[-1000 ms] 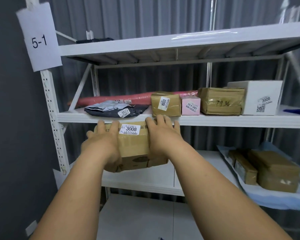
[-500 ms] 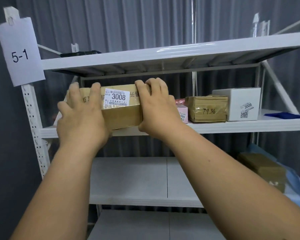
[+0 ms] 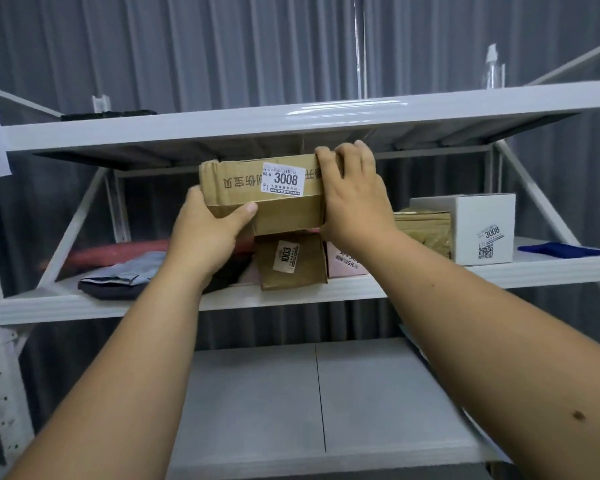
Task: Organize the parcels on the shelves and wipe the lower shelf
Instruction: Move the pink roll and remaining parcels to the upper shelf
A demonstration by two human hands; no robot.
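head | left hand (image 3: 205,233), right hand (image 3: 352,199) clasp 3008 carton (image 3: 257,192) above 1003 box (image 3: 291,261) | middle shelf (image 3: 291,294)

White metal shelving rack (image 3: 201,128) against grey corrugated wall (image 3: 243,46).

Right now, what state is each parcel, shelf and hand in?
3008 cardboard box: held in the air above the 1003 box, label upright.
Left hand: gripping its lower left corner.
Right hand: gripping its right end.
1003 box: resting on the middle shelf.
White box: closed, resting on the middle shelf.
Lower shelf: bare where visible.
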